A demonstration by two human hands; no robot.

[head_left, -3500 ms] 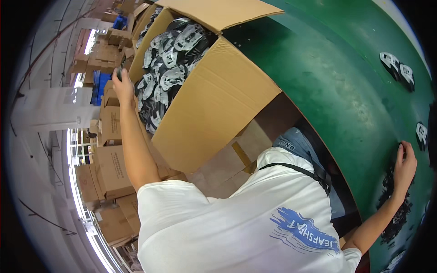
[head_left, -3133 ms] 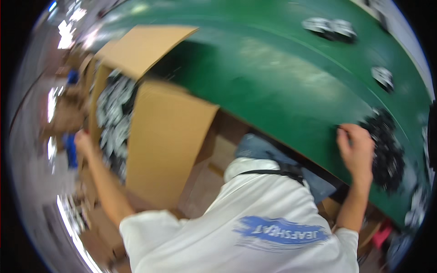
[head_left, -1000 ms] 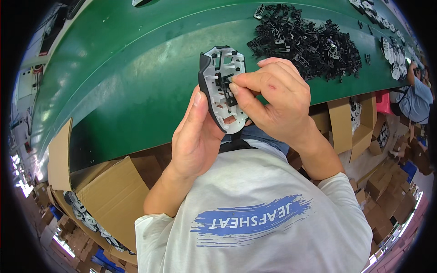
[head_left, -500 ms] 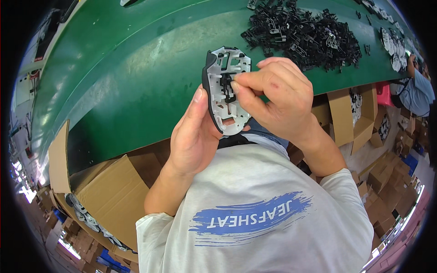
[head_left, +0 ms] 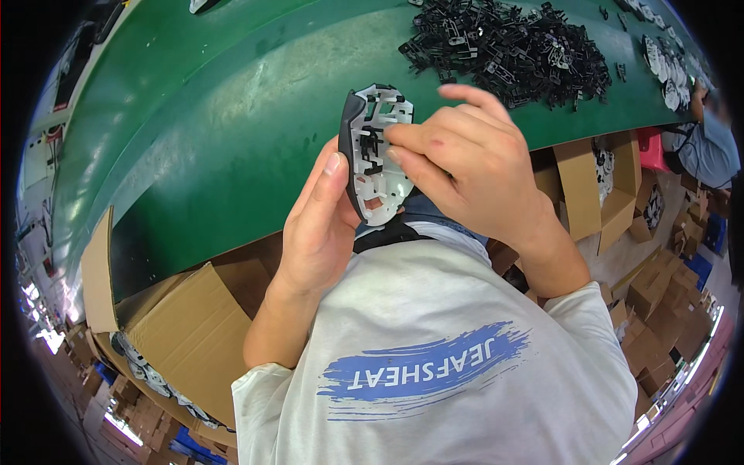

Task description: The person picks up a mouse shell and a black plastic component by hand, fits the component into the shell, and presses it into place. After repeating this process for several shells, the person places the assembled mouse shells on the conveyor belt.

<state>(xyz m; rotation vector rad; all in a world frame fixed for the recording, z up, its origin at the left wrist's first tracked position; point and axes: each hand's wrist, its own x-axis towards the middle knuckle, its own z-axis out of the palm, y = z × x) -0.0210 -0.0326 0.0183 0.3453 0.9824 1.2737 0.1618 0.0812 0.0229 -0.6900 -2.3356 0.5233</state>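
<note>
A black-and-white shell [head_left: 382, 186] with a black clip [head_left: 371, 146] inside sits in the left hand [head_left: 316, 221], fingers curled round it; the right hand [head_left: 480, 170] pinches narrowly beside the clip, grip unclear. Left box [head_left: 186, 333] and right box [head_left: 580, 194] contain whitish parts [head_left: 605, 172].

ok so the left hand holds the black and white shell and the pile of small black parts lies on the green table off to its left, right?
The side is wrong: in the head view, the pile of small black parts lies on the green table off to the right of the black and white shell, which the left hand holds.
</note>
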